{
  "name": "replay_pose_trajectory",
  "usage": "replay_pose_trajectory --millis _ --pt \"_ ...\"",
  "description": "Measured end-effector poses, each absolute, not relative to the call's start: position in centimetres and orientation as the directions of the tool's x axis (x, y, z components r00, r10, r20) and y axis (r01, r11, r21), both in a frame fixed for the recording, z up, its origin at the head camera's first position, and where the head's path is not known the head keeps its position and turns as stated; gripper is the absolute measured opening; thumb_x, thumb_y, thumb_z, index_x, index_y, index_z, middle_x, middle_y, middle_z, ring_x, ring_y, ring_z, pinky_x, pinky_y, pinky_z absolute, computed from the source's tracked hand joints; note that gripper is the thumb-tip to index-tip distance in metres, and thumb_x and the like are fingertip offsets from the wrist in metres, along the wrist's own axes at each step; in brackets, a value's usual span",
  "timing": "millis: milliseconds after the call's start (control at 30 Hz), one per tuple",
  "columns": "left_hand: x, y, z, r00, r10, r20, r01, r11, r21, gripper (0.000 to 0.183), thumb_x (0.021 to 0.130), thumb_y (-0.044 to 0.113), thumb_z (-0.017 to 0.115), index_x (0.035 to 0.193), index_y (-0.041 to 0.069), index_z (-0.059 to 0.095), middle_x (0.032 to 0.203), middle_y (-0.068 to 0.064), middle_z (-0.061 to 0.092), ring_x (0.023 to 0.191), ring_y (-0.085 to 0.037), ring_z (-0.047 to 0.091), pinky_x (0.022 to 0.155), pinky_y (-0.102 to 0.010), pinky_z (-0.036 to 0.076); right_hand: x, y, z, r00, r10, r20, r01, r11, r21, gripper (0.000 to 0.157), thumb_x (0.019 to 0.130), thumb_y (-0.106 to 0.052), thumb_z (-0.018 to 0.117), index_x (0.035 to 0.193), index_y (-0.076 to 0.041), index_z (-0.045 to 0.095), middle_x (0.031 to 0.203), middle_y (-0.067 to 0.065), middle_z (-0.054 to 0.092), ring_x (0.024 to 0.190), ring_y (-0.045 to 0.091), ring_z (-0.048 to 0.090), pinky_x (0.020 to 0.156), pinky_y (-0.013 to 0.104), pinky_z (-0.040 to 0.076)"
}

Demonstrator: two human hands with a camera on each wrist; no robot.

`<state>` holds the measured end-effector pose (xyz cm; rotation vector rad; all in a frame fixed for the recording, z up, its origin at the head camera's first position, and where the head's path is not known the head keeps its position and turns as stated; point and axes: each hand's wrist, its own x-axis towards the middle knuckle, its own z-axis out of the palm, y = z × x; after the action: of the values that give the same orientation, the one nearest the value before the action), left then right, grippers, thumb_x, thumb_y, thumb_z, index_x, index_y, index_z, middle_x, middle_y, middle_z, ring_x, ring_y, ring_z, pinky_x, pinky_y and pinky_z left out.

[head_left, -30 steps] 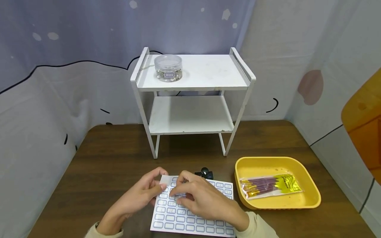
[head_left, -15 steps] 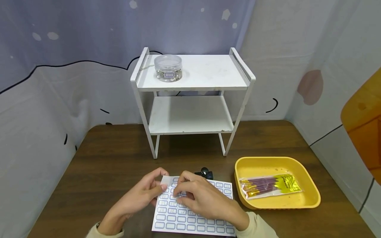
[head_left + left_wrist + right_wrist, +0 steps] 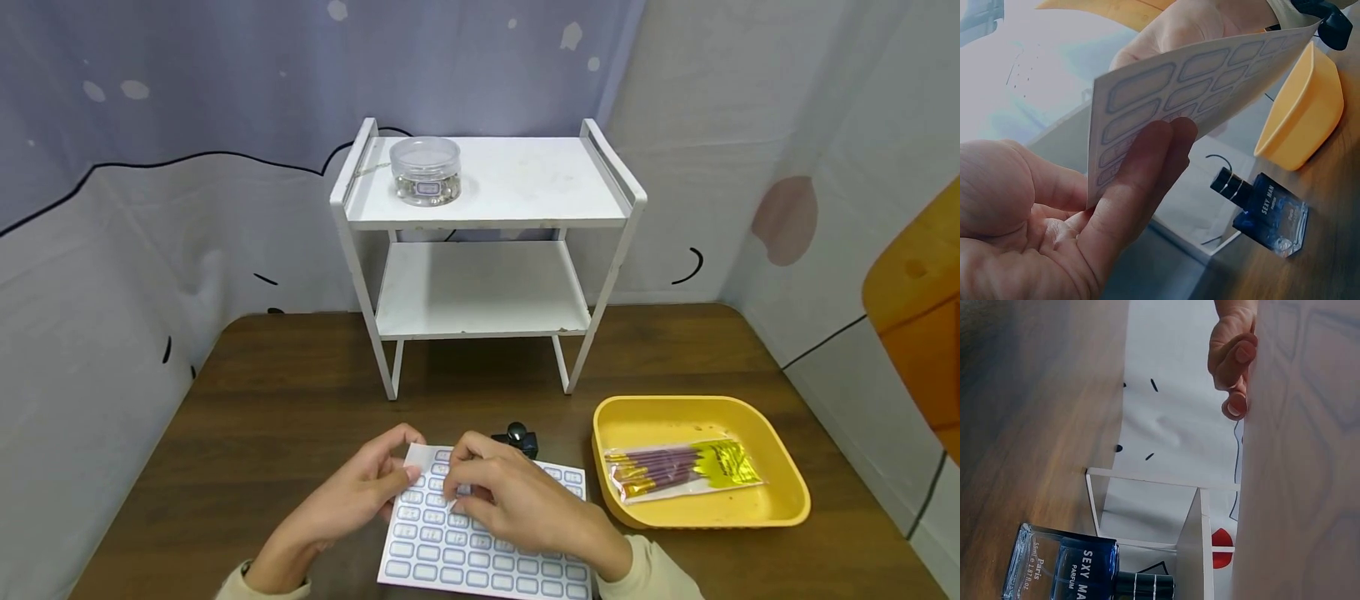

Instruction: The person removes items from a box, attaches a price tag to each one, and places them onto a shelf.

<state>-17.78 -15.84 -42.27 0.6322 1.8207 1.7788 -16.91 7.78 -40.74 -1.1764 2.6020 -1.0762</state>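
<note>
A white sheet of blue-bordered label stickers (image 3: 427,553) is held up off the table, tilted. My left hand (image 3: 360,485) grips its upper left corner, thumb on the printed face; in the left wrist view, fingers (image 3: 1135,169) lie across the sheet. Over the sheet's middle, my right hand (image 3: 517,500) has thumb and index finger pinched together, with a small white bit, seemingly a label sticker (image 3: 452,505), at their tips. The hand covers part of the sheet. Behind the sheet stands a dark blue perfume bottle (image 3: 1272,215), mostly hidden in the head view.
A white two-tier rack (image 3: 483,287) stands at the back, carrying a labelled clear round jar (image 3: 425,172) on top. At right sits a yellow basin (image 3: 780,500) holding a packet of purple-handled brushes (image 3: 660,471). Brown tabletop (image 3: 247,433) extends to the left.
My right fingertips have shifted slightly right across the sheet, and the small white bit has moved with them. The sheet has wobbled a little; my left hand keeps its grip.
</note>
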Motion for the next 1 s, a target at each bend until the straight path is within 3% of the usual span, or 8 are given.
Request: replay_pose_trajectory --millis 1000 --pt "-17.84 -16.19 -42.67 -0.767 0.639 -0.059 -0.053 0.028 0.998 0.017 0.102 0.001 0.041 0.116 -0.008 0.036 0.093 -0.026 0.07 0.072 -0.018 0.073 0.056 -0.033 0.059 -17.28 8.52 -41.16 -0.643 -0.702 0.307 -0.694 0.365 -0.62 0.015 0.089 -0.002 0.069 0.088 -0.017 0.071 0.105 -0.007 0.056 0.088 0.005 0.052 0.076 0.016 0.048"
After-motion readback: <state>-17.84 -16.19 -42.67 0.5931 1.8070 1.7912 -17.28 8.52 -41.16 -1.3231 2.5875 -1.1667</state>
